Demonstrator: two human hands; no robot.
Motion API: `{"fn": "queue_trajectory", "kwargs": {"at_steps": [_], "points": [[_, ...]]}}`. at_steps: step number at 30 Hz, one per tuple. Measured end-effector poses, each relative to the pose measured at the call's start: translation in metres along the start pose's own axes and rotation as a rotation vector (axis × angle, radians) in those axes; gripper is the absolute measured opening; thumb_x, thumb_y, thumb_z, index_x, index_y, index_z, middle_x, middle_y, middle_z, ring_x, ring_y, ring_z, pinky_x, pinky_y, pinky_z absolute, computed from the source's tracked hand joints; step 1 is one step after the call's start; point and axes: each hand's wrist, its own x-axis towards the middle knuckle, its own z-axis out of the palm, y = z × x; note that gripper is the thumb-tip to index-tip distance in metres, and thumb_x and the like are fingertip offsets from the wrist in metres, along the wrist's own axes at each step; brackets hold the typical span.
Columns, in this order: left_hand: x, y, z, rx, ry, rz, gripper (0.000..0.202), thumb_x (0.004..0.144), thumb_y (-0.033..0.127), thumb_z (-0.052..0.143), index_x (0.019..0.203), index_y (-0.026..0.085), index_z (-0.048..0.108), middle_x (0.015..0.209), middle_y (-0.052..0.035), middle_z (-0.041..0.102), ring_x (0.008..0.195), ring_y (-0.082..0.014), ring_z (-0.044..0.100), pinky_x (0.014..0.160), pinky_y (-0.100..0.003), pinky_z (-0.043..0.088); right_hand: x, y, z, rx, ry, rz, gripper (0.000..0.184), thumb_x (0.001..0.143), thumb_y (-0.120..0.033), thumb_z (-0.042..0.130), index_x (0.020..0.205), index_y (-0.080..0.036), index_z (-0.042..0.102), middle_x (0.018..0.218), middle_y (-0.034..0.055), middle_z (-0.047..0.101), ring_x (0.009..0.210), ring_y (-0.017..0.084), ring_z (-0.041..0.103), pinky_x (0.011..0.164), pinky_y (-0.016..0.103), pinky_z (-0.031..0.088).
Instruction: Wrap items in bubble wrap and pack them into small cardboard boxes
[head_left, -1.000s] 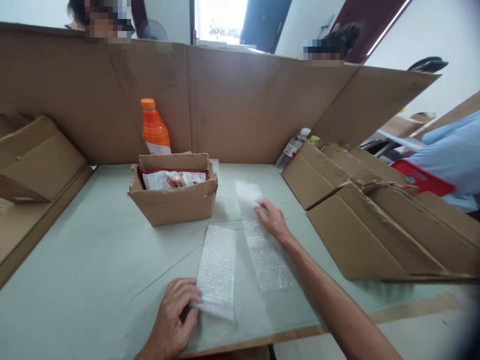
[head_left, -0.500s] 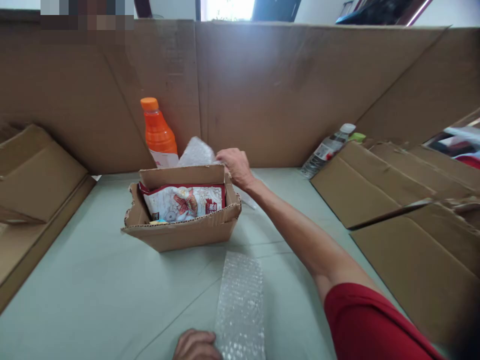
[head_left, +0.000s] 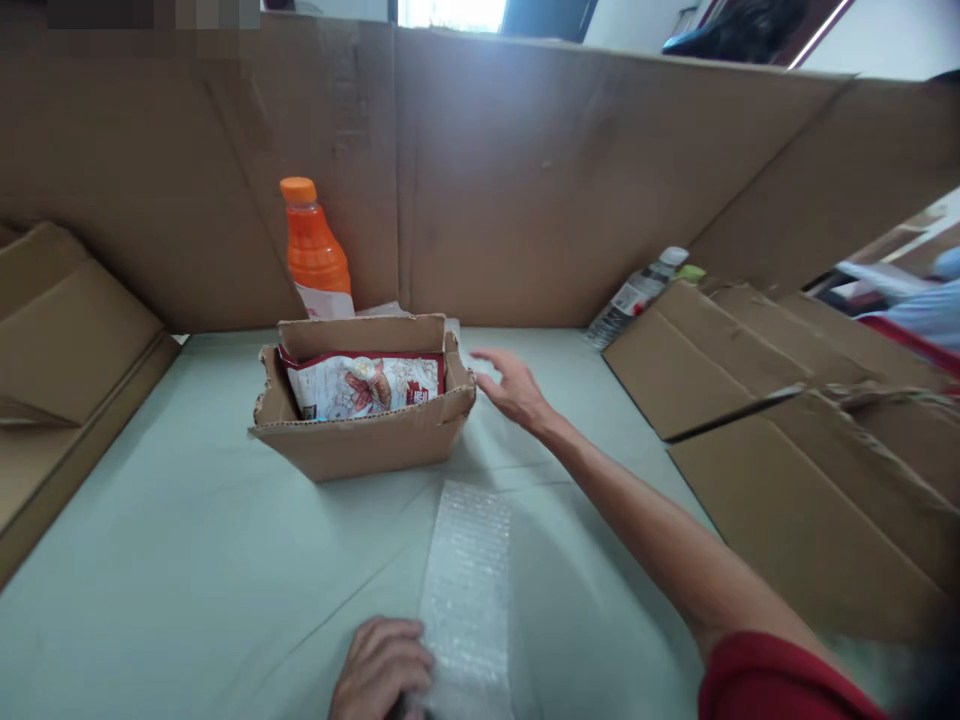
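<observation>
Across the pale table (head_left: pixel 225 560), bubble wrap (head_left: pixel 471 580) lies in front of the box (head_left: pixel 375 450)!
My right hand (head_left: pixel 514 388) is open, thumb parted from fingers, just beside the box's right end; a printed packet (head_left: pixel 367 385) sits inside. Down low, my left hand (head_left: pixel 384 668) curls at the wrap's left edge, gripping or resting, I cannot tell.

My left hand (head_left: pixel 384 668): wrist cropped by bottom edge. Clear bubble-wrap strip (head_left: pixel 471 590) runs out of frame there. Orange plastic bottle (head_left: pixel 318 250): base hidden behind open brown cardboard box (head_left: pixel 371 450). White-and-red printed packet (head_left: pixel 364 387): lower part behind box wall, lettering too small to read. My red fabric sleeve (head_left: pixel 772 685) cropped.
</observation>
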Motion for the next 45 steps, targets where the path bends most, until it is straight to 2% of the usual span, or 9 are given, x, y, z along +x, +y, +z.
{"fn": "queue_trajectory", "kwargs": {"at_steps": [7,15,19,22,28,31,33,39,45], "points": [[0.013,0.033,-0.019,0.031,-0.007,-0.155,0.020,0.085,0.007,0.054,0.092,0.022,0.066,0.088,-0.0031,0.075,0.096,-0.0214,0.071,0.085,-0.036,0.055,-0.183,-0.062,-0.051,0.186,-0.175,0.118,0.029,0.092,-0.030,0.060,0.120,-0.026,0.068,0.119,0.0064,0.073,0.107,0.023,0.068,0.089,0.039,0.058],[0.026,0.042,-0.016,0.200,-0.046,-0.471,0.030,0.088,0.027,0.056,0.114,0.021,0.068,0.083,-0.0019,0.071,0.078,-0.0182,0.066,0.077,-0.032,0.054,-0.267,-0.111,-0.050,0.221,-0.013,0.148,0.030,0.094,-0.022,0.058,0.123,-0.027,0.065,0.116,0.0075,0.073,0.107,0.024,0.068,0.089,0.042,0.058],[0.033,0.036,-0.009,0.252,-0.047,-0.557,0.035,0.086,0.026,0.056,0.120,0.019,0.065,0.083,-0.0017,0.070,0.079,-0.0193,0.066,0.080,-0.035,0.053,-0.290,-0.140,-0.031,0.111,0.050,-0.031,0.037,0.093,-0.017,0.057,0.128,-0.028,0.061,0.126,0.0103,0.068,0.115,0.027,0.064,0.096,0.047,0.053],[0.033,0.033,-0.002,0.302,-0.028,-0.522,0.035,0.086,0.024,0.055,0.120,0.019,0.065,0.082,-0.0027,0.069,0.082,-0.0213,0.065,0.084,-0.038,0.052,-0.300,-0.156,-0.013,0.011,-0.051,-0.134,0.035,0.092,-0.017,0.057,0.125,-0.026,0.063,0.131,0.0117,0.065,0.118,0.028,0.062,0.093,0.047,0.051],[0.027,0.035,-0.002,0.373,0.024,-0.416,0.034,0.088,0.021,0.054,0.121,0.016,0.062,0.096,-0.0082,0.072,0.093,-0.0249,0.066,0.088,-0.041,0.052,-0.295,-0.150,0.014,-0.146,-0.159,-0.155,0.028,0.093,-0.016,0.059,0.119,-0.020,0.066,0.122,0.0126,0.070,0.108,0.029,0.062,0.088,0.046,0.047],[0.018,0.044,-0.011,0.342,0.009,-0.268,0.039,0.088,0.017,0.053,0.126,0.018,0.060,0.123,-0.0122,0.068,0.116,-0.0269,0.062,0.100,-0.045,0.048,-0.288,-0.145,0.014,-0.100,-0.173,-0.155,0.027,0.094,-0.011,0.055,0.115,-0.022,0.069,0.115,0.0098,0.074,0.103,0.026,0.064,0.086,0.043,0.047],[0.010,0.052,-0.016,0.288,-0.060,-0.200,0.042,0.086,0.013,0.051,0.127,0.020,0.060,0.123,-0.0105,0.069,0.118,-0.0259,0.061,0.103,-0.045,0.047,-0.286,-0.145,0.009,0.006,-0.204,-0.112,0.026,0.095,-0.011,0.054,0.114,-0.021,0.070,0.108,0.0082,0.076,0.098,0.024,0.067,0.085,0.041,0.049],[-0.006,0.062,-0.017,0.172,-0.112,-0.446,0.034,0.089,0.020,0.053,0.120,0.023,0.067,0.098,-0.0044,0.076,0.078,-0.0185,0.066,0.075,-0.033,0.056,-0.288,-0.154,-0.005,0.293,-0.307,0.107,0.023,0.097,-0.021,0.054,0.112,-0.025,0.072,0.106,0.0035,0.078,0.096,0.019,0.071,0.087,0.034,0.054],[-0.001,0.051,-0.007,0.280,-0.039,-0.441,0.032,0.089,0.017,0.050,0.116,0.018,0.066,0.101,-0.0079,0.073,0.090,-0.0219,0.068,0.083,-0.036,0.056,-0.294,-0.155,-0.008,0.033,-0.143,-0.079,0.021,0.094,-0.027,0.062,0.114,-0.023,0.069,0.118,0.0110,0.071,0.109,0.026,0.064,0.091,0.043,0.048]]}}
